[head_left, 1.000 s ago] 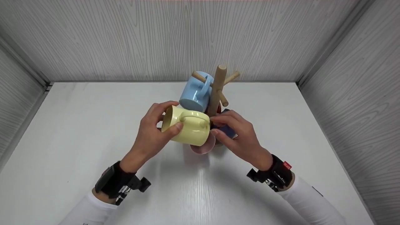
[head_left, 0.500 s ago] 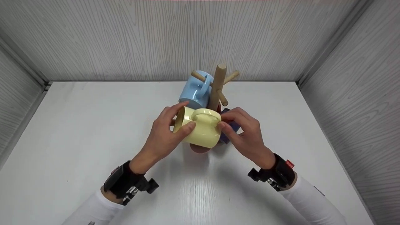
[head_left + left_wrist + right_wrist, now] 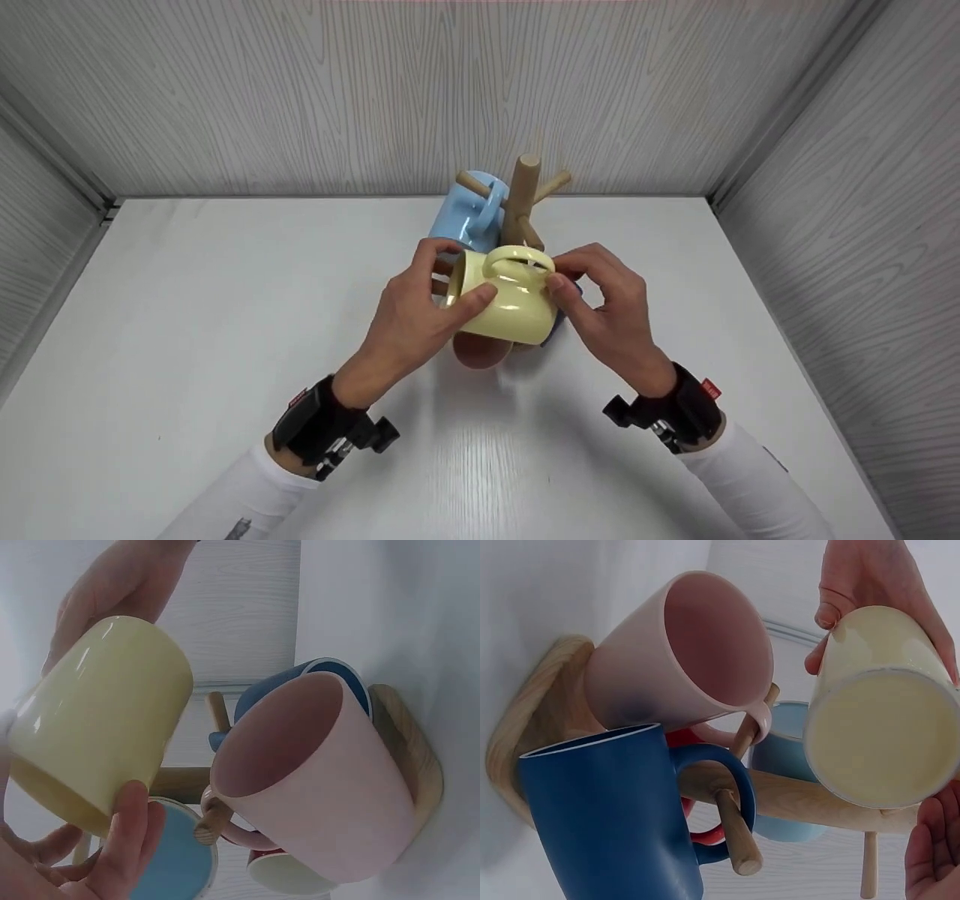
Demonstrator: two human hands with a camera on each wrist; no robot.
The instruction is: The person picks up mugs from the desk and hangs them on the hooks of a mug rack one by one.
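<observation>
Left grip: the left hand (image 3: pixel 409 319) is wrapped round the open end of the yellow mug (image 3: pixel 504 304), thumb across the near wall, fingers behind the rim

Right grip: the right hand (image 3: pixel 611 319) pinches the mug at its base end, thumb tip just below the handle (image 3: pixel 520 259)

Where the mug is: held on its side between both grips, off the table (image 3: pixel 225 300), handle turned up, right against the wooden mug tree (image 3: pixel 519 196)

Peg: a free peg (image 3: pixel 531 236) juts out just past the handle; I cannot tell whether it has entered the loop

Behind the grips: the light blue mug (image 3: pixel 466 217) hangs close behind the left fingers; a knock there could swing it off its peg

Under the grips: the pink mug (image 3: pixel 679 660) and the dark blue mug (image 3: pixel 615 814) hang right beneath, with a red mug (image 3: pixel 694 787) tucked between them; if the yellow one sinks, glaze would strike glaze

Slip: both grips sit on smooth, shiny walls, so letting go before the handle bears on a peg would likely drop it onto the mugs below

Tip: the tree's base (image 3: pixel 409 757) looks small for its load; a sideways push from either grip could rock the whole stand
</observation>
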